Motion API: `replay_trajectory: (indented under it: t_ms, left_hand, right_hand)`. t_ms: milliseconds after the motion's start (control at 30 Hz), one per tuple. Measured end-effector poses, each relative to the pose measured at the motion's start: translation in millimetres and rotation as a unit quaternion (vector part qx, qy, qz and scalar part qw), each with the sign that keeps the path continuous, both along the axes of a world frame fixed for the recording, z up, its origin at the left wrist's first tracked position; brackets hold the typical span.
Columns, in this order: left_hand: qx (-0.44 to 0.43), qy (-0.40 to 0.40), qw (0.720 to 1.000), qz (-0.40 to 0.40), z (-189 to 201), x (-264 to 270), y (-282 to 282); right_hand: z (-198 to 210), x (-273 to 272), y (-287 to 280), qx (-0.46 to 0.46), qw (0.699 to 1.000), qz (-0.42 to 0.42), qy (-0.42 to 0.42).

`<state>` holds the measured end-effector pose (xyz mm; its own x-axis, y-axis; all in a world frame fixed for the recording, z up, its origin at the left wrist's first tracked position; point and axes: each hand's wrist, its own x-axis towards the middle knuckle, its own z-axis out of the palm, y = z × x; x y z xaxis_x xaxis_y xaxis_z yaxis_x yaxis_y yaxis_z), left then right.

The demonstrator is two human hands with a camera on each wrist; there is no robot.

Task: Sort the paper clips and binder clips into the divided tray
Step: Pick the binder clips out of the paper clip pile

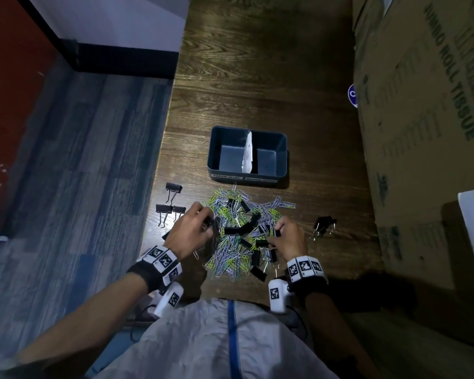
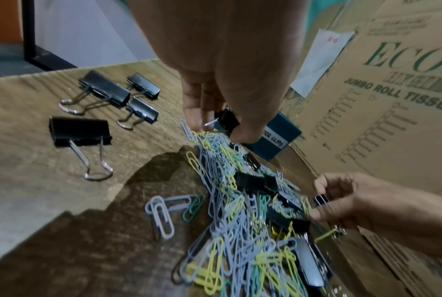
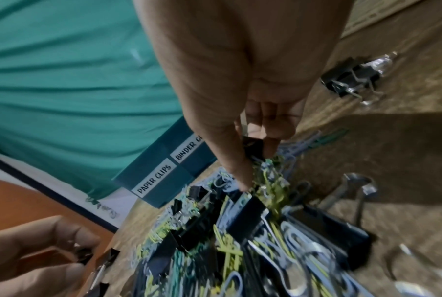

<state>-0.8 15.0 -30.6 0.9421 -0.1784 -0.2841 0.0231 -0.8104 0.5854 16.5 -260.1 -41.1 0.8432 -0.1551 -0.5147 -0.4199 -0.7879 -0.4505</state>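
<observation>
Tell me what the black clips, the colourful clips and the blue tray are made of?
Binder clips: black bodies look like painted metal with a dull sheen; the handles are bare shiny wire, probably steel.
Paper clips: bent wire with a smooth pastel coat, likely plastic over metal.
Tray: smooth, matte dark blue walls with rounded corners, probably moulded plastic. Its white divider looks like paper or card.

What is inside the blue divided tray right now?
The blue plastic divided tray holds only a white paper divider standing across its middle. Both compartment floors look bare, no clips yet. The strip of floor just behind the near wall is hidden.
</observation>
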Motion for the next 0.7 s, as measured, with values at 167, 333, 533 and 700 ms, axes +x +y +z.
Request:
replay_trajectory:
  t_ms: [167, 333, 533, 700]
  left_hand:
    - [-0.006, -0.016, 0.999, 0.037, 10.4, 23.6, 26.0]
    - [0.017, -0.034, 0.995, 0.090, 11.5, 60.1, 52.0]
    - [0.091, -0.014, 0.994, 0.052, 8.1, 97.0, 54.3]
    - [0.156, -0.035, 0.987, -0.010, -2.3, 111.7, 50.2]
  right_hand:
    - [11.8, 4.1, -3.2, 0.060, 0.998, -0.001, -0.033]
    - [23.2, 9.4, -7.8, 0.088, 0.990, 0.015, -0.107]
    - [32.0, 8.7, -2.9, 0.097, 0.993, 0.066, -0.034]
    - [33.0, 2.9, 7.5, 0.059, 0.992, 0.080, -0.073]
